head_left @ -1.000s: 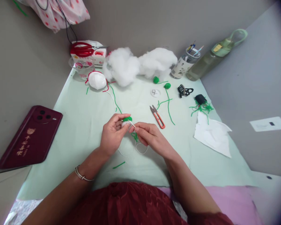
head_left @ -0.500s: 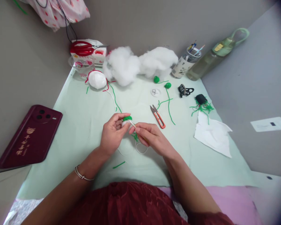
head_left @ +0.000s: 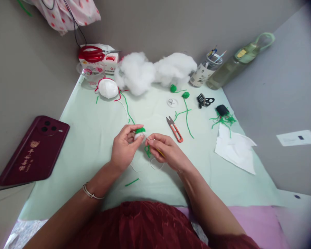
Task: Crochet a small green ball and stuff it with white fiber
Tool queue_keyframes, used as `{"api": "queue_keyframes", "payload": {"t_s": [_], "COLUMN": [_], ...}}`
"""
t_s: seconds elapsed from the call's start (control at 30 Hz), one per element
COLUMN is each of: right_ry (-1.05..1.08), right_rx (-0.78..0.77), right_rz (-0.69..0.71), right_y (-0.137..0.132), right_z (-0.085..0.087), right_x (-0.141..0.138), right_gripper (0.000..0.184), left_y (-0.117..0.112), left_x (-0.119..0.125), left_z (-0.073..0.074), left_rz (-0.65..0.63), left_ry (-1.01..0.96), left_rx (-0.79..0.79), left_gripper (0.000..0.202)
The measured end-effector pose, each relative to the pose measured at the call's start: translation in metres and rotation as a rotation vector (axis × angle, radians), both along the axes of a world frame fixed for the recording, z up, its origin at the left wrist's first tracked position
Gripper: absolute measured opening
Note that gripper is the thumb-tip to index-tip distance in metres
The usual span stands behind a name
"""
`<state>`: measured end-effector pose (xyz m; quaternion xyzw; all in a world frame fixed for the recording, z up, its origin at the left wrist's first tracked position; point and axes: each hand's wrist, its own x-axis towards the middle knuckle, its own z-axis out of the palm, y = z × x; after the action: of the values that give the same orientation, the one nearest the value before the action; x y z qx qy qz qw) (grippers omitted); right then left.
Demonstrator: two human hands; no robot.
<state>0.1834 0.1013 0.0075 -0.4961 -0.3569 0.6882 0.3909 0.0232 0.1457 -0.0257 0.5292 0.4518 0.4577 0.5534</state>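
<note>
Between the fingers and thumb of my left hand (head_left: 125, 143) is a small green and white crochet piece (head_left: 140, 130). My right hand (head_left: 164, 148) grips a crochet hook (head_left: 147, 137) with a yellowish handle; its metal tip meets the white part of the piece. Green yarn (head_left: 147, 151) dangles under the piece, beside my right fingers. Thin white yarn (head_left: 157, 168) loops on the cloth below my hands. A ball of white yarn (head_left: 108, 88) lies further back on the left. To the right of my hands are orange thread snips (head_left: 175, 129).
White stuffing (head_left: 137, 72) is heaped at the back, beside a pen jar (head_left: 202, 74) and a bottle (head_left: 230, 67). Red scissors (head_left: 92, 54) rest on a box at back left. Small green balls (head_left: 186, 95), a black hair claw (head_left: 204, 100) and white paper (head_left: 233, 148) lie right. A dark red phone (head_left: 33, 150) is left.
The hook has drawn back slightly from the piece, and my right hand has shifted a little up and left. My left hand keeps its grip nearly in place.
</note>
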Motion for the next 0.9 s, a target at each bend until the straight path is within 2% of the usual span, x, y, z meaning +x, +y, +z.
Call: {"api": "queue_keyframes", "payload": {"t_s": [0.17,0.3,0.5,0.67,0.9], "right_ry": [0.16,0.397,0.694,0.683,0.64], "right_rx": [-0.049,-0.158,-0.293,-0.287,-0.281], "right_rz": [0.003,0.015,-0.07,-0.094,-0.067], "right_y": [0.002,0.004,0.006,0.005,0.006], "right_z": [-0.002,-0.006,-0.003,0.002,-0.001], "right_x": [0.0,0.001,-0.009,-0.015,-0.012], "right_gripper": [0.021,0.027,0.044,0.037,0.041], "left_y": [0.001,0.001,0.0,0.001,0.0], "left_x": [0.0,0.001,0.001,0.0,-0.002], "left_z": [-0.004,-0.007,-0.011,-0.015,-0.016], "left_rz": [0.02,0.037,0.043,0.039,0.025], "left_ry": [0.06,0.09,0.108,0.121,0.134], "left_rx": [0.095,0.187,0.271,0.324,0.366], "left_gripper": [0.024,0.022,0.023,0.025,0.028]}}
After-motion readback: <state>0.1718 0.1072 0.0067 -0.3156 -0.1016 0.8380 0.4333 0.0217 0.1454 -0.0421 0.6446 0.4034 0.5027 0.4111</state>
